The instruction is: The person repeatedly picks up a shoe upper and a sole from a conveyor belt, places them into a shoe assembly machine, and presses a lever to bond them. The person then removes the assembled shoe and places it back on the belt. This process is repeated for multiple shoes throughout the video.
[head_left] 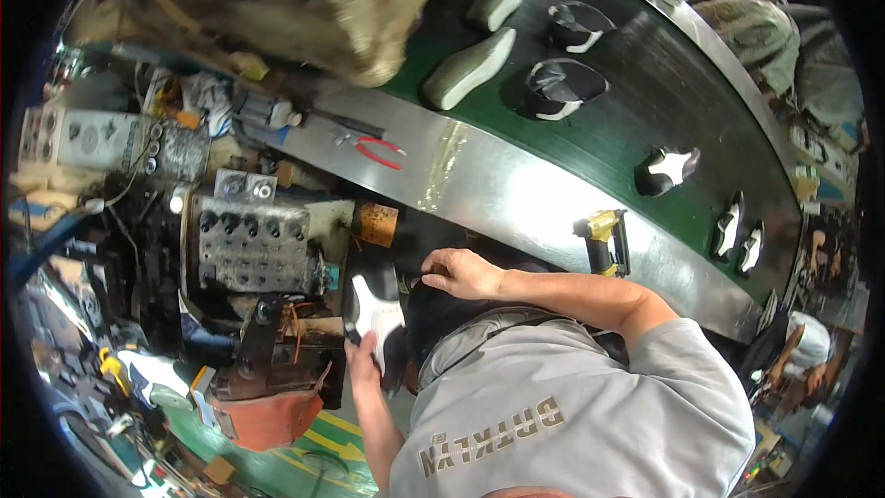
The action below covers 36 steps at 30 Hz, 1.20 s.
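My left hand grips a black-and-white shoe upper by its lower end, beside the machine and left of my lap. The upper looks stiff and shaped, but whether a last is inside I cannot tell. Over my dark trousers, my right hand hangs with loosely bent fingers and a gap at the thumb; nothing shows in it. A gold-and-black nail gun lies on the metal edge of the conveyor, beyond my right forearm.
Several black-and-white shoe uppers and two pale shoe lasts sit on the green conveyor belt. Red-handled pliers lie on its metal border. To my left stands a machine with a knobbed metal block. Other people work across the belt.
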Available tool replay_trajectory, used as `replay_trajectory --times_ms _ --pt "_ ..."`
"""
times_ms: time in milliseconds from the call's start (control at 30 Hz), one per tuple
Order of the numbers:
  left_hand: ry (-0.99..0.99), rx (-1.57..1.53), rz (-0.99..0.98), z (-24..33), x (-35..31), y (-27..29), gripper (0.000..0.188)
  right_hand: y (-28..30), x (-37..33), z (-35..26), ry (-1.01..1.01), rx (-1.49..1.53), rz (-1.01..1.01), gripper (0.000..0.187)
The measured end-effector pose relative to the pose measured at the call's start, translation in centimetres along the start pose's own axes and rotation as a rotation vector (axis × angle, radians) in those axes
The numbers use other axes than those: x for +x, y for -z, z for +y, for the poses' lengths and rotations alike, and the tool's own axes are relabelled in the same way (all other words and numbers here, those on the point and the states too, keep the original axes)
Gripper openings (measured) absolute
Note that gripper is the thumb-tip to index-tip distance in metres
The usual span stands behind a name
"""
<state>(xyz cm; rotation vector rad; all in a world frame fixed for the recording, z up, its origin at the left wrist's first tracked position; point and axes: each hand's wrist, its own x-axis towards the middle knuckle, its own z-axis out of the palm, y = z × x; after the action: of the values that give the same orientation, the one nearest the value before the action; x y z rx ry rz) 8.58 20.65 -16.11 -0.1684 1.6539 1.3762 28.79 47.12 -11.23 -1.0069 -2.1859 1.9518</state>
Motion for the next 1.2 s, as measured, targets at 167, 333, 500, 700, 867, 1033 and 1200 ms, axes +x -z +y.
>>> replay_trajectory --times_ms 167,333,500,700,867,1033,1200 --pt "0.015 -0.172 -0.364 2.6 5.0 -18.0 0.059 4.6 -2.7 3.6 0.049 0.289 0.022 0.092" --pt "-0.024 0.065 -0.815 4.2 1.6 -35.4 0.064 13.1 -7.2 6.6 0.029 0.693 0.432 0.082" --pt "-0.275 0.607 -1.074 4.7 -0.8 -39.9 0.065 23.0 -10.4 13.2 -0.032 1.344 0.802 0.036" --pt "-0.101 0.640 -0.894 5.2 1.0 -35.7 0.052 30.5 -11.4 22.3 -0.172 1.053 1.519 0.065" --pt "-0.051 0.629 -0.746 5.4 2.6 -34.2 0.044 27.2 -6.9 19.9 -0.213 0.078 1.511 0.063" --pt "-0.088 0.576 -0.738 6.2 3.5 -37.9 0.042 29.0 -0.9 16.7 -0.048 -0.488 1.124 0.063" --pt "-0.310 0.541 -0.720 7.5 4.3 -41.7 0.046 32.6 3.2 16.2 0.165 -0.778 0.534 0.022"
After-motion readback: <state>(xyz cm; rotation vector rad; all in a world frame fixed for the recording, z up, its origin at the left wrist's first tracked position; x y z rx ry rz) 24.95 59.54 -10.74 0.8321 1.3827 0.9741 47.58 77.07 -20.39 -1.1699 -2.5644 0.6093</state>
